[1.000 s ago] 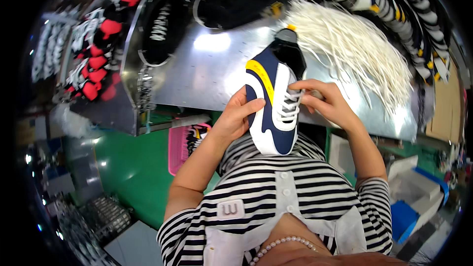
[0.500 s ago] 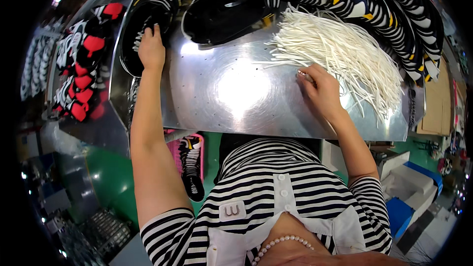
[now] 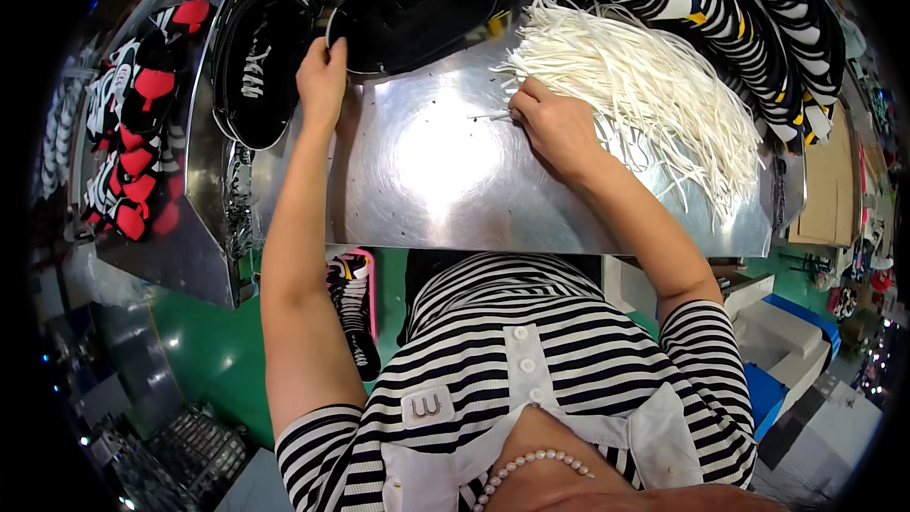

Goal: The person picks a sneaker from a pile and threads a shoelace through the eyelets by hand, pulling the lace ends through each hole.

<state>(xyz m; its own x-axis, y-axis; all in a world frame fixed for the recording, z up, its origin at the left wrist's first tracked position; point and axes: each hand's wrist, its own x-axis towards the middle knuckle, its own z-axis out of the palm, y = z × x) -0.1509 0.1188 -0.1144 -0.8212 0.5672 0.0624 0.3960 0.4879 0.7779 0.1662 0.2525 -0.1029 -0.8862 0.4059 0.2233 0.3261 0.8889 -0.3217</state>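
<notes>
My left hand [image 3: 322, 83] pinches the near left rim of a black shoe upper [image 3: 393, 33], the top one of a nested row with white edges and yellow tabs. My right hand [image 3: 557, 125] is closed at the left edge of a heap of white shoelaces [image 3: 645, 76]. A thin lace end [image 3: 488, 117] pokes out to the left of its fingers, low over the metal table. To the left of my left hand lies another black upper [image 3: 254, 85] with white lacing down its middle, on top of a second nested row.
The shiny metal table [image 3: 408, 190] carries dark specks. More black, white and yellow uppers [image 3: 749, 28] curve along the far right. Red, black and white uppers [image 3: 152, 90] are piled at the left. Below the table, a black shoe upper [image 3: 353, 313] sits by a pink edge.
My left hand has left the laced upper and moved right to the rim of the other upper. My right hand has moved left and away from me, onto a lace end.
</notes>
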